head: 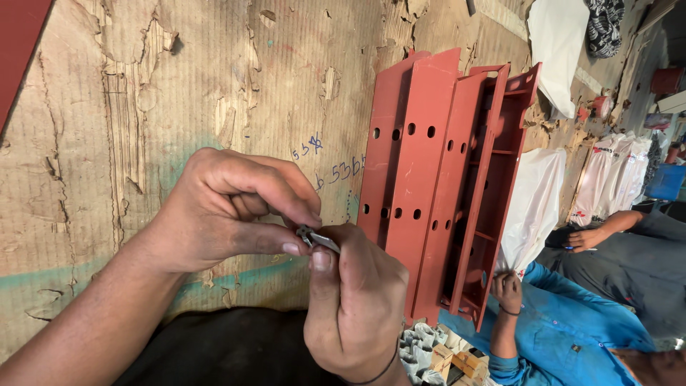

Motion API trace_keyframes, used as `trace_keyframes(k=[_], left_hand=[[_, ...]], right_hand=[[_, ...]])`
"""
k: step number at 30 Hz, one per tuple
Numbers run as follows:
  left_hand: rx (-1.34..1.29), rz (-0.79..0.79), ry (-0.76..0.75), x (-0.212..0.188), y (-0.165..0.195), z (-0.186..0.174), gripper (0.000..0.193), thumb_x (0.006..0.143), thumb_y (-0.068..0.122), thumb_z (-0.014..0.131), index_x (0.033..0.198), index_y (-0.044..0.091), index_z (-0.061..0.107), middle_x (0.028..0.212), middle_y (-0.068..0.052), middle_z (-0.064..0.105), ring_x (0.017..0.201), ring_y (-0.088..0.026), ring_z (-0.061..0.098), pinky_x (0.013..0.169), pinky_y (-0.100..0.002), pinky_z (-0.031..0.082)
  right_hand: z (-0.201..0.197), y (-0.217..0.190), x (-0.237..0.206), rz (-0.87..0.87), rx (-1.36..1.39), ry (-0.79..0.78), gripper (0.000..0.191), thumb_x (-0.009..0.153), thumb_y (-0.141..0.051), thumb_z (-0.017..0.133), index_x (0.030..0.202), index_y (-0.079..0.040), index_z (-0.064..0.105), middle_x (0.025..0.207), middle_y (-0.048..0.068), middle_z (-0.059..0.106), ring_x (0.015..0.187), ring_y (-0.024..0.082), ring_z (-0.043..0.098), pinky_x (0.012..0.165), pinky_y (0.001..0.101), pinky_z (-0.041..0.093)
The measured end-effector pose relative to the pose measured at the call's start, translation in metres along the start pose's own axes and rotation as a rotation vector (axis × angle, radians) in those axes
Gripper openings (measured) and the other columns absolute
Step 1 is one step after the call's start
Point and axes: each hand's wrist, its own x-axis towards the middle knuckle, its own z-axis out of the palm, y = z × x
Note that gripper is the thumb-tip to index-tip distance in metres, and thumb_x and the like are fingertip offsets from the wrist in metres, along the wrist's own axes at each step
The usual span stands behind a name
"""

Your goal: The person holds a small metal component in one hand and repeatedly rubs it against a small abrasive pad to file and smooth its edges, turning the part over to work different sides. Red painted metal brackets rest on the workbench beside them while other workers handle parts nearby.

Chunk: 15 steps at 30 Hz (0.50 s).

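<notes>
My left hand (225, 211) and my right hand (354, 300) meet at the middle of the head view. Both pinch a small grey metal part (314, 238) between thumb and fingertips. The left fingers curl over its left end; the right thumb presses on its right end. The part is mostly hidden by the fingers, so I cannot tell its exact shape. Just to the right of my hands stands a stack of red painted steel channels (436, 179) with rows of round holes.
A worn, peeling board surface (143, 107) fills the background. White sacks (532, 207) lie right of the channels. Two other people are at lower right: a hand (509, 292) with a blue sleeve, and a hand (586, 238) with a grey sleeve. Small boxes (450, 357) sit at the bottom.
</notes>
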Motion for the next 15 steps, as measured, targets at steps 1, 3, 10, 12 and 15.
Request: trace_keyframes(k=[1,3,10,12,15], left_hand=[[0.006,0.001,0.004,0.0,0.0,0.0,0.021,0.083,-0.018,0.078,0.1,-0.006,0.074,0.107,-0.02,0.072,0.095,-0.022,0.077,0.086,-0.032,0.069],[0.022,0.0,0.016,-0.001,0.001,-0.001,0.021,0.082,-0.017,0.078,0.099,-0.005,0.074,0.106,-0.02,0.073,0.093,-0.021,0.077,0.084,-0.031,0.068],[0.036,-0.046,0.023,-0.002,-0.006,-0.008,0.02,0.082,-0.017,0.078,0.098,-0.005,0.076,0.104,-0.021,0.074,0.089,-0.022,0.077,0.08,-0.031,0.067],[-0.008,-0.06,-0.023,-0.001,-0.009,-0.011,0.02,0.084,-0.016,0.077,0.101,-0.005,0.076,0.104,-0.021,0.074,0.089,-0.022,0.077,0.081,-0.031,0.068],[-0.104,-0.089,-0.083,-0.001,-0.013,-0.011,0.02,0.085,-0.014,0.078,0.103,-0.005,0.076,0.106,-0.022,0.073,0.09,-0.024,0.077,0.082,-0.033,0.068]], right_hand=[[0.0,0.0,0.001,0.019,-0.003,-0.007,0.011,0.102,-0.004,0.054,0.104,0.004,0.061,0.079,0.012,0.067,0.063,0.024,0.068,0.059,0.0332,0.051],[0.0,0.0,0.002,0.042,-0.001,-0.022,0.01,0.101,-0.004,0.054,0.102,0.003,0.061,0.074,0.011,0.065,0.06,0.024,0.066,0.056,0.0337,0.049],[-0.004,0.009,0.006,0.147,0.229,-0.163,0.016,0.104,-0.01,0.053,0.093,0.002,0.056,0.069,0.009,0.058,0.054,0.02,0.059,0.053,0.0323,0.045],[-0.009,0.016,0.006,0.183,0.362,-0.238,0.02,0.106,-0.012,0.051,0.092,0.001,0.055,0.069,0.007,0.057,0.055,0.017,0.057,0.055,0.0308,0.045],[-0.021,0.028,0.005,0.271,0.642,-0.368,0.024,0.109,-0.014,0.049,0.091,0.001,0.056,0.073,0.005,0.056,0.06,0.013,0.054,0.058,0.0286,0.044]])
